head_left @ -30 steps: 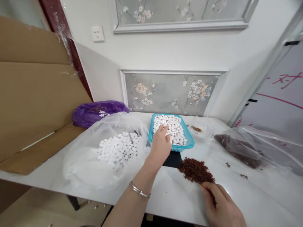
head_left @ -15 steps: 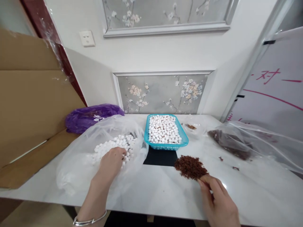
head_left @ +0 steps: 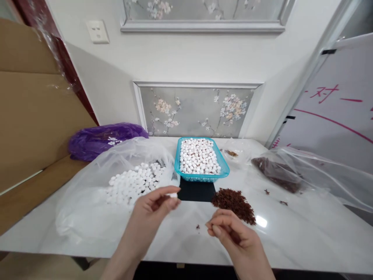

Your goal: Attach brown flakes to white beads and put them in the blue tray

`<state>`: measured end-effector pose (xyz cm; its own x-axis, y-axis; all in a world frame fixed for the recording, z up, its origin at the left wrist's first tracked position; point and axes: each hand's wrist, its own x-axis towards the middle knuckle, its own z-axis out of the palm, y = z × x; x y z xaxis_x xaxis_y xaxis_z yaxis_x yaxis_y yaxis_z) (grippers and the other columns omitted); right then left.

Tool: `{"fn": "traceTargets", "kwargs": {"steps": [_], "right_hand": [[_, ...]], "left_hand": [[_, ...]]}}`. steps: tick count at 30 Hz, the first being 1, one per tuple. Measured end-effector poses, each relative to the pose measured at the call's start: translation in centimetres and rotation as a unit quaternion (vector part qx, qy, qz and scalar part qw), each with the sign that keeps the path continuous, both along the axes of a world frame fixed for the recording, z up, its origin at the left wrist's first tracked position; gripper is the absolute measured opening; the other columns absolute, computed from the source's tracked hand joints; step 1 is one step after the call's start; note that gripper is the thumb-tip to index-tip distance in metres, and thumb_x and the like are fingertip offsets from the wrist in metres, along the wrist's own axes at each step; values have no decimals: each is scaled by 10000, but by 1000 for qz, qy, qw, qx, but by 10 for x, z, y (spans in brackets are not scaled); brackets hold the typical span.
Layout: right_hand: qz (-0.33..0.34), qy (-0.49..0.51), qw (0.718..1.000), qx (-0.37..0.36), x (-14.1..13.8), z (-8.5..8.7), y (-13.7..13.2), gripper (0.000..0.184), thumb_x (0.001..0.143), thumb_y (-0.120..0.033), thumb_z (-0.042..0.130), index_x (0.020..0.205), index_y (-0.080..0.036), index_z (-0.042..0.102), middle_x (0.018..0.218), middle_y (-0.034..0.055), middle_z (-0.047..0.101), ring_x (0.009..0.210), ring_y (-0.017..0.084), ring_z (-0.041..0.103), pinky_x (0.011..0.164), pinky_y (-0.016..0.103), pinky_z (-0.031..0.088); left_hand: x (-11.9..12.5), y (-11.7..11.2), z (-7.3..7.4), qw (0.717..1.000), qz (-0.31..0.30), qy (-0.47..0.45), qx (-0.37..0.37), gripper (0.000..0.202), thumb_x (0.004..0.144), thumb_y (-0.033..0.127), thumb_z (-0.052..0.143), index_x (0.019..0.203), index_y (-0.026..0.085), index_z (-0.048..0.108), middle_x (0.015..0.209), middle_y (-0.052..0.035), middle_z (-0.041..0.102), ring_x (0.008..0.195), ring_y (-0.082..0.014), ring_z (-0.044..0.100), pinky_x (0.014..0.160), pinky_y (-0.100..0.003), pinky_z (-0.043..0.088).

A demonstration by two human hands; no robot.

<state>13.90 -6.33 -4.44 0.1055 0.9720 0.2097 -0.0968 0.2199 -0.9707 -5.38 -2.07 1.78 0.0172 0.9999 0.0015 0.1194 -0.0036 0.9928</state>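
Observation:
Between the thumb and fingers of my left hand is a small white ball, held above the near part of the table. My right hand is closed in a pinch to its right, and whatever its fingertips hold is too small to make out. Just beyond my right hand lies a heap of reddish-brown bits. A single brown bit rests between the two hands. To the left, a clear plastic bag lies open with many loose white balls in it.
A blue basket full of white balls stands at the back, behind a black patch. Rightward lie a clear bag of brown material and a small bag. A purple bag and cardboard are left.
My left hand has come out of the bag of white balls and moved right with one ball. My right hand has moved left from the brown heap toward it.

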Motion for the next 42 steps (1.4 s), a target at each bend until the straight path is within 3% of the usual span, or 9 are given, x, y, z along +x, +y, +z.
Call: {"fn": "traceTargets", "kwargs": {"steps": [4,11,15,21,27,30,32,36,42], "right_hand": [[4,119,991,-61,-9,4,-1,148,705,-336,739,764,-204,704,900,35,632,724,162,660,696,288,559],[5,105,989,-108,-3,0,-2,142,742,-317,713,810,-204,660,706,-9,669,655,121,623,665,226,511],[16,73,993,-93,-3,-3,-2,129,799,-327,653,824,-202,636,635,-21,616,640,110,565,646,203,456],[64,22,994,-80,-3,-4,-1,143,887,-339,528,879,-214,597,785,11,615,707,138,568,679,257,469],[-14,-81,995,-54,-3,-3,-5,152,890,-330,519,971,-238,608,670,-27,584,659,117,543,668,215,430],[-52,-73,995,-43,-5,-1,-7,108,874,-328,540,865,-230,583,645,-38,566,628,108,528,630,199,419],[-40,-80,995,-35,-7,1,-7,137,869,-325,544,786,-219,569,642,-34,569,624,106,528,614,192,415],[-8,-80,996,-38,-12,3,-6,160,872,-324,534,774,-210,587,647,-24,580,628,110,532,614,193,419],[-36,-54,997,-34,-21,8,-5,182,842,-322,564,709,-200,586,654,-26,534,620,108,485,589,199,395]], "left_hand": [[28,-16,-21,971,-88,-189,-115,213,742,261,684,936,177,715,766,-45,713,762,-145,624,772,-240,479],[41,-17,-47,915,-82,-337,-205,117,730,218,709,837,170,704,746,-1,657,684,-79,604,670,-165,496],[41,-18,-54,895,-73,-368,-241,119,715,185,724,824,136,719,773,-19,675,699,-74,616,712,-157,506],[41,-19,-59,875,-67,-411,-247,135,716,153,721,846,119,731,846,-53,707,707,-80,621,718,-166,516],[39,-17,-61,864,-79,-439,-232,181,766,125,666,943,144,702,832,-27,669,710,-73,605,685,-163,513],[38,-16,-61,861,-74,-452,-221,138,788,126,640,911,163,691,797,-1,636,697,-63,594,673,-160,514],[39,-15,-61,863,-79,-448,-220,94,785,123,643,862,150,691,791,-4,635,696,-61,597,690,-159,516],[40,-16,-60,867,-100,-436,-220,84,762,110,667,841,121,694,771,-22,655,691,-66,611,697,-153,515],[41,-16,-59,874,-102,-421,-221,75,755,137,679,829,124,690,718,-6,641,645,-60,588,666,-158,500]]}}
